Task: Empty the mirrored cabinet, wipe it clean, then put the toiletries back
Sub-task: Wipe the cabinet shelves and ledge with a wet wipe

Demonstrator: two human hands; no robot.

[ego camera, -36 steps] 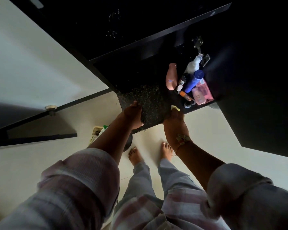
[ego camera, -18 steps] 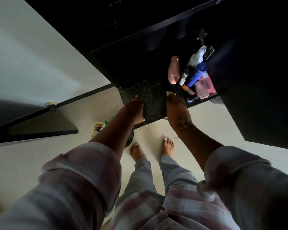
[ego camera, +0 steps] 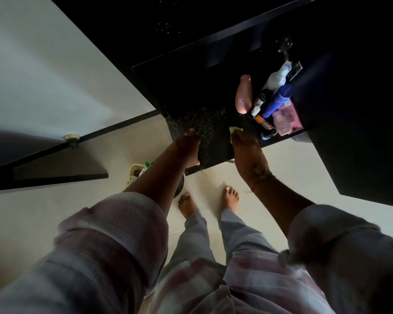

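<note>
Both hands are down on the dark speckled countertop (ego camera: 204, 132), a little apart from each other. The left hand (ego camera: 187, 150) lies along the near edge of the slab, fingers curled loosely over it with the thumb tip lifted on top; it grips nothing but the stone itself. The right hand (ego camera: 244, 148) is closed round a small pale yellow cloth (ego camera: 235, 129), only a corner of which pokes out past the fingertips, pressed against the counter just beside the toiletries. Those toiletries stand bunched at the right end of the counter: one pink-brown bottle (ego camera: 243, 96) on the left of the group, one white spray bottle (ego camera: 276, 79) behind, one blue tube (ego camera: 276, 102) leaning across the middle, one pink pouch (ego camera: 286, 120) at the right edge, and roughly four small dark or orange-capped bottles (ego camera: 262, 120) crowded between them, too dim and too tightly packed to count surely. The cabinet above is black shadow and I cannot make out its inside. One wrist ornament (ego camera: 260, 172) shows on the right wrist. Two bare feet (ego camera: 230, 197) stand on the pale floor below, and two checked sleeves (ego camera: 114, 225) are pushed up past the forearms.
</note>
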